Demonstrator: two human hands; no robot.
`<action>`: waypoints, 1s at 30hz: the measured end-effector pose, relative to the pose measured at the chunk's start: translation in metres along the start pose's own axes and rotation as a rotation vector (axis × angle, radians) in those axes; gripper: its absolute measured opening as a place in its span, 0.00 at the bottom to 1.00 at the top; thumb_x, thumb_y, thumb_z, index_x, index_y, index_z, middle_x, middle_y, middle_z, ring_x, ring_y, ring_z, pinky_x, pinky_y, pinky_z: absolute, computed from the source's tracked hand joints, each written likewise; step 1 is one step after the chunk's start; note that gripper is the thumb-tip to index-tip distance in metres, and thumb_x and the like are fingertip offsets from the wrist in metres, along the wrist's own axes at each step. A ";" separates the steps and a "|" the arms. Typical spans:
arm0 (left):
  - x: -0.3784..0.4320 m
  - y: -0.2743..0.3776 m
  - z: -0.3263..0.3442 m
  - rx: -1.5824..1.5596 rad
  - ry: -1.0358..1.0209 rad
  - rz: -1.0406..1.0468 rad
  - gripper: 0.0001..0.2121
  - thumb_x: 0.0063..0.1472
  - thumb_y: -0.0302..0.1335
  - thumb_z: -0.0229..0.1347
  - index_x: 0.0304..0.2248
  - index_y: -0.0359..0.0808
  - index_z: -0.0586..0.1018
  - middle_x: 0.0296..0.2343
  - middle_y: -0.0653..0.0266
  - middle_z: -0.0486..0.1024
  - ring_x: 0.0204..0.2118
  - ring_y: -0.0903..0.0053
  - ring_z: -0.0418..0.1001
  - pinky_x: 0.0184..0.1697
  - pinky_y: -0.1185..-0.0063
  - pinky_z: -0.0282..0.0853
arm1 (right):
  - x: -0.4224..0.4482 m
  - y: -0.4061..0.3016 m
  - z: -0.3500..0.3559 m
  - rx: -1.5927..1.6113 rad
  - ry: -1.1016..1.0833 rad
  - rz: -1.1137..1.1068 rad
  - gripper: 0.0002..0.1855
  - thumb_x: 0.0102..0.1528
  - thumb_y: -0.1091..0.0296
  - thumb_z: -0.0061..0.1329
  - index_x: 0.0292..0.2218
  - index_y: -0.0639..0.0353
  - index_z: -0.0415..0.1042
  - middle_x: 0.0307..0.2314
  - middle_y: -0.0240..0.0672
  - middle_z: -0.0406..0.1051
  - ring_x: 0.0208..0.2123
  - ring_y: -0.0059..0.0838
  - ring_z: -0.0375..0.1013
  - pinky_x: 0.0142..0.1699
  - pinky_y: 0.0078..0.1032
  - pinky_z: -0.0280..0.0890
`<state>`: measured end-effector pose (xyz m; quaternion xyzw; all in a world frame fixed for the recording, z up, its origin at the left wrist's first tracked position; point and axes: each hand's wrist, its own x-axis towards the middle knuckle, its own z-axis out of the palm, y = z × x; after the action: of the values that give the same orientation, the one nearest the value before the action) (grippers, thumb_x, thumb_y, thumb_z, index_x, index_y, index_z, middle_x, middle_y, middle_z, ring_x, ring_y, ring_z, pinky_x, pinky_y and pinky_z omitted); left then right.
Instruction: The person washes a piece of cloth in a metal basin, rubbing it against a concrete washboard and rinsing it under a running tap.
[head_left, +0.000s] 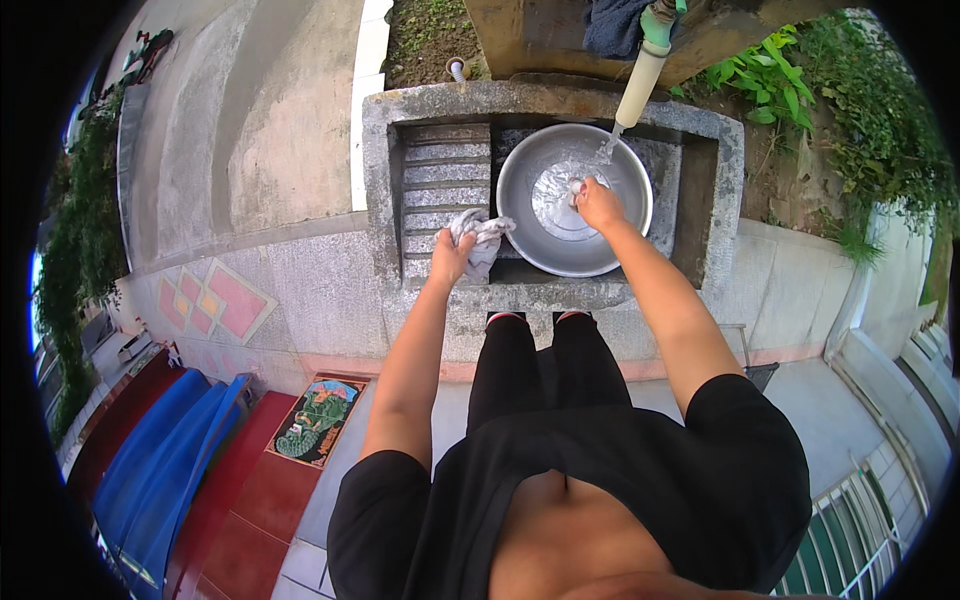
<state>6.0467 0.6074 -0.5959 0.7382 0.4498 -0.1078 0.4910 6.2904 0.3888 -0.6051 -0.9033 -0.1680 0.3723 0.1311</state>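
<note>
My left hand (450, 259) grips a bunched, wet-looking pale cloth (484, 244) over the ribbed washboard (446, 176) of a stone sink. The cloth's right end reaches the rim of a round metal basin (512, 225). Inside that basin my right hand (600, 204) is closed around a small whitish item (576, 187); my fingers cover most of it, so I cannot tell what it is. Water (606, 152) runs from a pale pipe (642, 86) into the basin, just beyond my right hand.
The stone sink's raised rim (551, 298) surrounds the washboard and basin. A dark cloth (616, 28) hangs beside the green pipe fitting (658, 28). Leafy plants (772, 79) grow at the right. A patterned mat (319, 418) and a blue sheet (161, 457) lie at lower left.
</note>
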 end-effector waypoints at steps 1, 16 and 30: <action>0.000 0.044 0.031 -0.236 -0.163 -0.108 0.19 0.58 0.43 0.54 0.38 0.33 0.70 0.25 0.65 0.73 0.23 0.80 0.68 0.23 0.79 0.63 | -0.001 0.036 -0.001 -0.092 -0.035 0.033 0.15 0.56 0.61 0.39 0.41 0.57 0.69 0.37 0.45 0.73 0.40 0.46 0.72 0.45 0.38 0.66; 0.028 0.159 0.112 -0.779 -0.721 -0.241 0.12 0.58 0.31 0.52 0.43 0.44 0.73 0.32 0.74 0.75 0.32 0.87 0.72 0.26 0.84 0.64 | 0.002 0.015 -0.036 1.487 -0.228 0.228 0.30 0.52 0.58 0.56 0.48 0.67 0.60 0.38 0.38 0.69 0.37 0.31 0.73 0.38 0.31 0.70; 0.090 0.255 0.187 -1.113 -0.551 -0.343 0.17 0.65 0.42 0.44 0.46 0.39 0.68 0.40 0.58 0.72 0.43 0.63 0.72 0.45 0.58 0.67 | 0.013 0.023 -0.075 0.773 0.590 -0.119 0.39 0.51 0.52 0.54 0.57 0.60 0.53 0.52 0.51 0.53 0.53 0.41 0.57 0.57 0.33 0.54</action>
<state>6.3473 0.4753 -0.5820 0.2360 0.4074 -0.1210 0.8739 6.3574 0.3649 -0.5696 -0.8443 -0.0245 0.1272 0.5200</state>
